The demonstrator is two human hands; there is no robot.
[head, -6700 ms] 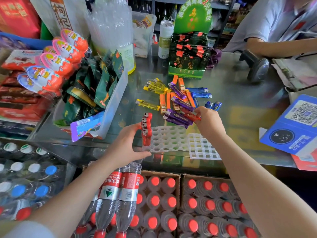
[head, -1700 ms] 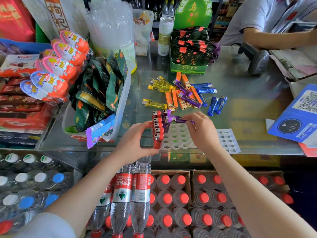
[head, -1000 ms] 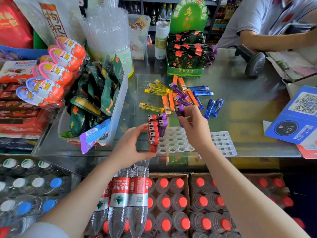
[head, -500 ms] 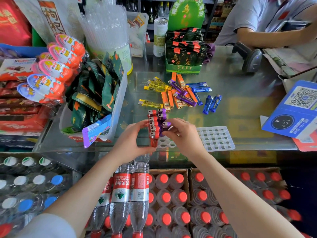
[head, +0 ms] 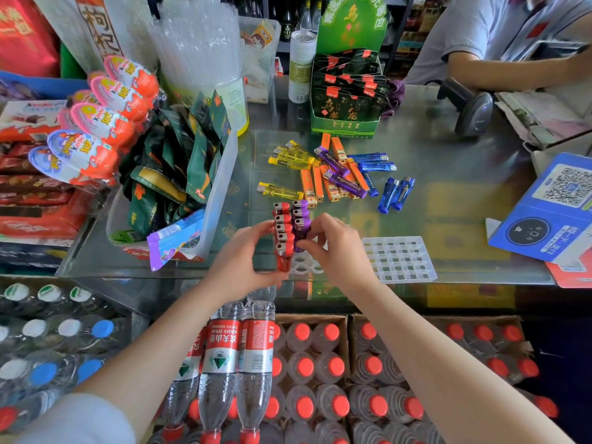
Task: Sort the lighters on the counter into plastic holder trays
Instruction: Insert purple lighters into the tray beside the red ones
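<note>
Holder tray (head: 302,265): red lighters (head: 282,233), purple lighters (head: 301,222) stood upright; pinched by left hand (head: 238,265), right hand (head: 336,248). Second tray (head: 398,259) at 3 o'clock.

A glass worktop (head: 448,174) carries loose lighters: yellow ones (head: 290,158), orange ones (head: 315,185), purple ones (head: 344,184) and blue ones (head: 395,195). Near its front edge lie two clear trays, one empty (head: 398,259), one (head: 302,267) holding upright red and purple lighters. A green box (head: 347,123), a scanner (head: 471,108) and a blue card (head: 551,208) sit there too.
</note>
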